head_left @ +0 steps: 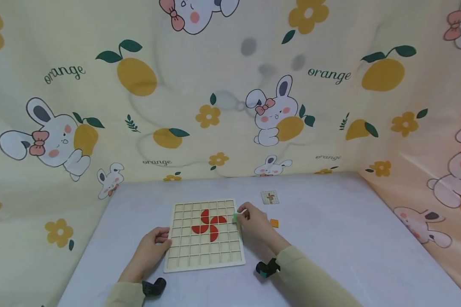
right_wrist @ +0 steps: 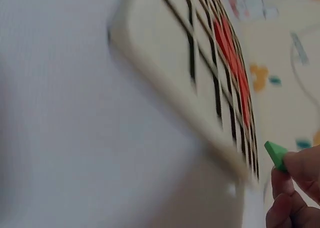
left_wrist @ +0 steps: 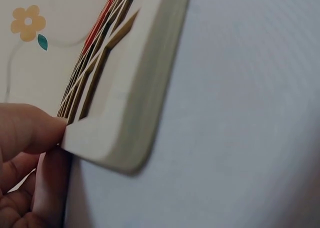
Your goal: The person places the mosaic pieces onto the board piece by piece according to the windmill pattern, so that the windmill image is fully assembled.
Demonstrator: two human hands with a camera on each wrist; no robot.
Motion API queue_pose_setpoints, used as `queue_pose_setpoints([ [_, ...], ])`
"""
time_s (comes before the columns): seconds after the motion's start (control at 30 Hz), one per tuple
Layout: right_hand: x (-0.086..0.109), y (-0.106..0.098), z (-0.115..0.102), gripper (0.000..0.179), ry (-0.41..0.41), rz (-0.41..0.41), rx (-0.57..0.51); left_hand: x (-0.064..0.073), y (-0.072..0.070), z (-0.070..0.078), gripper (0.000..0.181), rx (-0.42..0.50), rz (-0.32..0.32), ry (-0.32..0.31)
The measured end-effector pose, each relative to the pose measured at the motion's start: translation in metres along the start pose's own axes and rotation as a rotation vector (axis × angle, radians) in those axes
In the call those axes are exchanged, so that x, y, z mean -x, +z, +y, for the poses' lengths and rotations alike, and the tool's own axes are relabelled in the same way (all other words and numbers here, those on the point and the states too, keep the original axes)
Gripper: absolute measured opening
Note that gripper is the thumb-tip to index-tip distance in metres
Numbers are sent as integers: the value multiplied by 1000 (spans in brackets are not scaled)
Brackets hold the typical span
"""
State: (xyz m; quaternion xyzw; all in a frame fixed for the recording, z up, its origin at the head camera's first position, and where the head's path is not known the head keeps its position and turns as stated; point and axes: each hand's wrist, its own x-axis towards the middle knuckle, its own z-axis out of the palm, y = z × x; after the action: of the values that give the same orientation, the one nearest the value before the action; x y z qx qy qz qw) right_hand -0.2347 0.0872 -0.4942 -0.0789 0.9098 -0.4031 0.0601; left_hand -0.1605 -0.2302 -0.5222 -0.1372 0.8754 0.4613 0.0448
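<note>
A pale square grid board point(head_left: 184, 251) lies on the table, with several red petal-shaped pieces point(head_left: 214, 233) set in a pinwheel near its middle. My left hand point(head_left: 151, 251) grips the board's left edge; in the left wrist view the thumb point(left_wrist: 35, 128) is on the rim with fingers below it. Between thumb and fingertips, my right hand point(head_left: 255, 224) pinches a small green tile point(right_wrist: 276, 154) with a pointed shape. In the head view that tile is at the board's right edge, mostly covered by the fingers. An orange tile point(head_left: 274, 223) lies just right of the right hand.
Behind the board, a small card point(head_left: 270, 197) with a printed grid and red pinwheel lies on the white-covered table point(head_left: 322, 238). A patterned curtain point(head_left: 192, 85) with rabbits and oranges stands at the back and sides. Each wrist wears a black camera point(head_left: 153, 287).
</note>
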Motion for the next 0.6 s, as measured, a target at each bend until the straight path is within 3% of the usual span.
queue_pose_setpoints([
  [0.23, 8, 34, -30, 8, -104, -145, -89, 0, -2, 2, 40, 2, 7, 24],
  [0.6, 16, 64, -49, 6, -131, -173, -9, 3, -2, 4, 40, 9, 6, 10],
])
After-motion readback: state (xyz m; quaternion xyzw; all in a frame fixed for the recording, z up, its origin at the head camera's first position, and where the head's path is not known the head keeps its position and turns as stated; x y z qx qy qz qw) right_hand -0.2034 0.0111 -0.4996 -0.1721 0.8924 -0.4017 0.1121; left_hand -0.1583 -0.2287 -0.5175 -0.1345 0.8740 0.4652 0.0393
